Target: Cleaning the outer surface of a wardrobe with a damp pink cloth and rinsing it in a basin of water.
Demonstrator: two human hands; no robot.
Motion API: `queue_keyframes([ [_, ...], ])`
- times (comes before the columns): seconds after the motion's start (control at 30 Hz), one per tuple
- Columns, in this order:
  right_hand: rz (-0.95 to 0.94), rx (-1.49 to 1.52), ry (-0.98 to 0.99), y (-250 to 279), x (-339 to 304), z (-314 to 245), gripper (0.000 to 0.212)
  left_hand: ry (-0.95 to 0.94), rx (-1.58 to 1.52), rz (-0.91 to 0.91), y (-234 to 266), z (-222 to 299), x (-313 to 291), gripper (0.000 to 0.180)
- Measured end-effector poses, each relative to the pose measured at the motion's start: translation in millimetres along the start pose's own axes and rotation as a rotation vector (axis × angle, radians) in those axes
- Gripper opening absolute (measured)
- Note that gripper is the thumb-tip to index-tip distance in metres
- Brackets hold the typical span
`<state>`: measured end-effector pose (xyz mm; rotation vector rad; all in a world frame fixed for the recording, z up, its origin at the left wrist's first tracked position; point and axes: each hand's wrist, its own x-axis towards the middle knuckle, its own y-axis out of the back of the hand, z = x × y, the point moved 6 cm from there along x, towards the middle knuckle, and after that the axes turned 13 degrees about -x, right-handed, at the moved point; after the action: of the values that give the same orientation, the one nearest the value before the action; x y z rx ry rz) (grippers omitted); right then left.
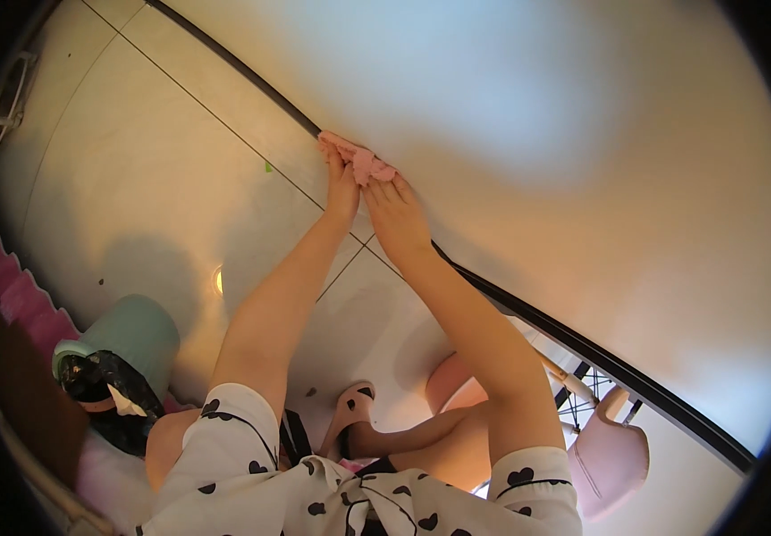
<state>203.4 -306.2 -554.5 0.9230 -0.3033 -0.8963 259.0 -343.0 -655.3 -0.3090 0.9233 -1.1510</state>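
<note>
A crumpled pink cloth [366, 164] lies against the black edge strip [265, 85] of a large smooth white surface [582, 223]. My left hand [341, 189] grips the cloth's left part, right at the strip. Close beside it, my right hand [398, 217] has its fingers on the cloth's lower right part, pressing it to the white surface. Both arms stretch forward, and the two hands nearly touch. The cloth hides some of the fingertips.
Pale floor tiles [135, 152] with dark joints spread to the left, with a small green scrap [268, 167] on them. A mint-green bin [139, 335] with a black bag stands lower left. A pink chair [604, 460] stands lower right, by the strip.
</note>
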Motion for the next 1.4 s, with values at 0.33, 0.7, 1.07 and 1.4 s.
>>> queue_keyframes([
  [0.33, 0.002, -0.042, -0.005, 13.6, 19.7, -11.3, 0.040, 0.005, -0.184, -0.028, 22.1, 17.0, 29.4, 0.054],
  [0.7, -0.374, -0.198, 0.066, -45.7, -100.7, -16.6, 0.046, 0.407, -0.034, -0.066, -22.5, -61.0, -70.0, 0.039],
  [1.07, -0.466, -0.277, 0.145, -105.2, -204.0, -13.4, 0.051, 0.594, -0.174, -0.035, -44.6, -156.1, -121.7, 0.029],
  [1.4, -0.591, -0.191, 0.109, -59.5, -261.8, 21.1, 0.044, 0.995, -0.517, -0.382, -77.7, -198.5, -178.1, 0.014],
])
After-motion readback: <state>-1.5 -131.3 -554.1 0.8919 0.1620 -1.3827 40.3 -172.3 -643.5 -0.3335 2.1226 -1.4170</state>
